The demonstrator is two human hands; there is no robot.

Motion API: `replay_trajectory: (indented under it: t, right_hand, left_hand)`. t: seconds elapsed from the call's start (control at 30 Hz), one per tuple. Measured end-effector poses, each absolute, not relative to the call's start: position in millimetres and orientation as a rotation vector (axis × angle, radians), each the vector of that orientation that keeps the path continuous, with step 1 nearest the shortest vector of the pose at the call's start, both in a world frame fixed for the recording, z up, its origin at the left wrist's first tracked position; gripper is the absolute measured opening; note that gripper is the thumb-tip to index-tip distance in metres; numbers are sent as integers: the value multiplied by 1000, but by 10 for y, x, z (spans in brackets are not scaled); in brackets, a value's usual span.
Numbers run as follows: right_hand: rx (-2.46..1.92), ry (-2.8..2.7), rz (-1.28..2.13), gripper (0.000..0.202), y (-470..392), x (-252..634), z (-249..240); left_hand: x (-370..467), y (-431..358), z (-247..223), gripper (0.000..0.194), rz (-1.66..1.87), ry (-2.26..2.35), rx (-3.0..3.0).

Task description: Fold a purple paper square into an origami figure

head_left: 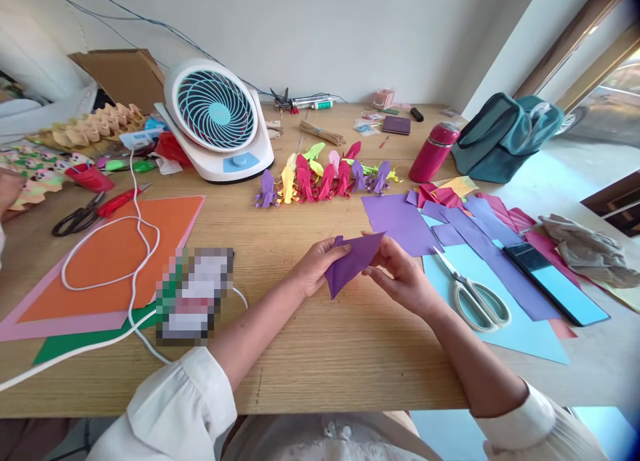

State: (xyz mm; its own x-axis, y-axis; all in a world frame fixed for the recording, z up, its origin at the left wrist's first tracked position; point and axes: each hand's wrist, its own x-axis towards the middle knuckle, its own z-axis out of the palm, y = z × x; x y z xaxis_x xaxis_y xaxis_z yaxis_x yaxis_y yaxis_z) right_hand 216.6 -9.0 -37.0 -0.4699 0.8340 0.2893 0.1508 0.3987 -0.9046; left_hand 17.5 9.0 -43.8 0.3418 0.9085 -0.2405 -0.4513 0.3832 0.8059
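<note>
Far left of the hands: black scissors (75,219) and a white cable (131,261) looping over a flat orange sheet (115,254), matte card stock by the look. Beyond and left of the hands, a round white desk fan (220,118), hard plastic, grille facing this way. Left hand (315,266) pinches the left edge of the purple paper (351,261); right hand (403,274) pinches its right corner. Both are clamped on that one piece, held just above the desk (320,354), which is pale wood with visible grain. Paper is thin, crisply creased, folded into a pointed kite/triangle shape. Risk, my read: thin sheet held in the air with the fan pointed this way could flutter and the crease land off-line if the fan is running; can't tell if it is. Beyond the hands, a row of small folded paper figures (325,178), multicolour, spiky. Right of the hands: flat purple sheets (400,221), then white-handled scissors (475,294) lying on light blue paper (525,328) close to the right forearm; an elbow sweep could knock them. Farther right, a glossy pink bottle (434,151) and a soft teal bag (505,134).
</note>
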Motion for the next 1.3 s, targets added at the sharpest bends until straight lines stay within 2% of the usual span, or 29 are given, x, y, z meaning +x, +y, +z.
replay_trajectory:
  t: [0.13, 0.27, 0.47, 0.7, 0.93, 1.2, 1.3]
  right_hand:
    - [-948, -1943, 902, 58, -42, 2229, -369]
    - [-876, -2112, 922, 27, -20, 2316, -322]
    - [-906, -2209, 973, 12, -1, 2363, -255]
    - [-676, -2286, 971, 18, 57, 2391, -281]
    - [-709, -2210, 1109, 12, 81, 2411, -301]
    - [-942, -1993, 1102, 23, 30, 2300, -251]
    - [-1015, -1936, 1071, 24, 14, 2255, -266]
  left_hand:
    - [227, 143, -428, 39, 870, 745, 738]
    - [235, 99, -458, 43, 731, 720, 790]
    - [153, 94, -480, 43, 691, 744, 840]
    - [123, 92, -456, 41, 589, 720, 929]
    - [165, 33, -398, 41, 572, 726, 984]
    - [142, 51, -331, 59, 590, 721, 995]
    - [159, 43, -297, 73, 599, 774, 1029]
